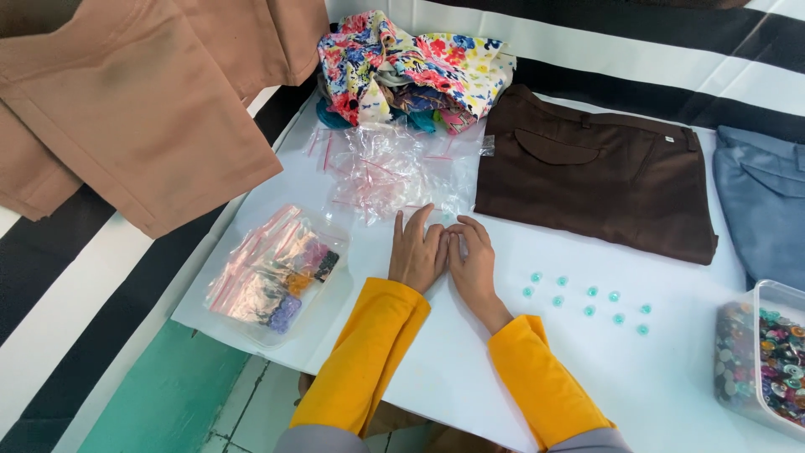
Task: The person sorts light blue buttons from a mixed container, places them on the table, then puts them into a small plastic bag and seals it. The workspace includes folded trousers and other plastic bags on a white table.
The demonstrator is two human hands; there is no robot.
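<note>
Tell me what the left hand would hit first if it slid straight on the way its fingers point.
The left hand points away from the person, up the white sheet. First in that line is probably the heap of small clear zip bags; the floral cloth bundle lies beyond it.

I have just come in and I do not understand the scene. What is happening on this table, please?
A person in yellow sleeves presses the left hand and the right hand side by side on the white table, at the edge of a heap of small clear bags. Whether they hold one is unclear. Loose teal buttons lie to the right, near a box of mixed buttons. Folded brown trousers lie behind.
</note>
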